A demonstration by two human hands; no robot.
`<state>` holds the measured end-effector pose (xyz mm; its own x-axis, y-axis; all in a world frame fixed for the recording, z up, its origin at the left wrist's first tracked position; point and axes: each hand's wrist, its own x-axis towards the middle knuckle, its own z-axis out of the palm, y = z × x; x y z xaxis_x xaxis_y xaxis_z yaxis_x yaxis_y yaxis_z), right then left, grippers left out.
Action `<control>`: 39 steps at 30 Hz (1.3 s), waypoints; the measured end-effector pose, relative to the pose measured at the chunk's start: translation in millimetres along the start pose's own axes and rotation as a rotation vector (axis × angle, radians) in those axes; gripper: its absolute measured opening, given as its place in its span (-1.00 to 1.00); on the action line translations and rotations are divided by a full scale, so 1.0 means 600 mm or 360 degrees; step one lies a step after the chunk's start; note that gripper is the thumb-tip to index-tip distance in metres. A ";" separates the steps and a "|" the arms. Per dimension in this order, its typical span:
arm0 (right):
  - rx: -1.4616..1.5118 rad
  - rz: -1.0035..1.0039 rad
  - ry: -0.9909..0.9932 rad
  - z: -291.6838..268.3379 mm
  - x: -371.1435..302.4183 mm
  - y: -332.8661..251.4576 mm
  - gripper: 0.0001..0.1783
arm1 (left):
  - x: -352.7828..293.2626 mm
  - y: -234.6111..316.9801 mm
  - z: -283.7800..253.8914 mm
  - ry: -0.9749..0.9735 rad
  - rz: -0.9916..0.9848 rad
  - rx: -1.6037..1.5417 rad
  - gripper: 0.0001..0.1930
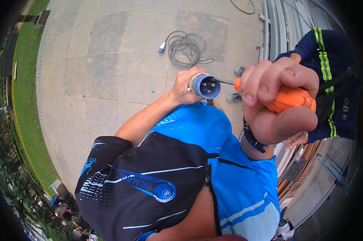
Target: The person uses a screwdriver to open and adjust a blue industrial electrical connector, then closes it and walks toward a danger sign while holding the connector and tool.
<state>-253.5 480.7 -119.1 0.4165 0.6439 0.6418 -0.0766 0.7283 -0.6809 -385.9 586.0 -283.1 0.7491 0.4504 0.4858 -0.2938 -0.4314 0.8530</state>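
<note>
Much of my left hand (184, 85) is hidden from me: its fingers curl around the back of a round blue plastic plug with metal pins (197, 83), and the plug's rear end is out of sight. My right hand (277, 94), large and near in the right of the frame, has fingers and thumb wrapped firmly round a screwdriver with a thick orange handle and a thin dark shaft (286, 101), covering much of that handle. The shaft's tip reaches the upper right of the plug's rim; whether it touches anything there, I cannot tell. The plug sits just above the frame's middle, its mouth turned toward the lower right; inside the blue collar I make out brassy pins, the lowest one dim, and a pale ring behind the collar. A pale concrete floor (103, 76) spreads over the upper left and upper middle, bordered at far left by a green grass strip (28, 104). Beyond my left hand, at upper middle, lies a coiled grey cable (185, 50) with a blue-and-white connector (161, 47). On the right, a co-worker in navy clothing with yellow-green stripes (337, 96) stands close behind my right hand, partly covered by it.
</note>
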 end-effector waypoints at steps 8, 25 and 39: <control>-0.0527 0.0125 0.0125 -0.011 0.017 0.005 -0.34 | 0.008 0.002 -0.002 -0.0097 -0.0161 -0.0017 -0.53; 0.0033 0.1381 0.0660 -0.206 -0.153 -0.063 -0.45 | -0.023 -0.031 0.009 -0.0502 -0.0429 0.0418 -0.62; -0.0686 0.2271 0.0260 -0.129 -0.032 -0.043 -0.54 | 0.069 -0.146 -0.109 -0.0936 -0.0138 0.0564 -0.62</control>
<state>-189.4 431.5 -141.1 0.3197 0.6804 -0.6594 -0.2416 -0.6144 -0.7511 -367.7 693.7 -325.2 0.9880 0.0393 0.1492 -0.0816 -0.6875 0.7216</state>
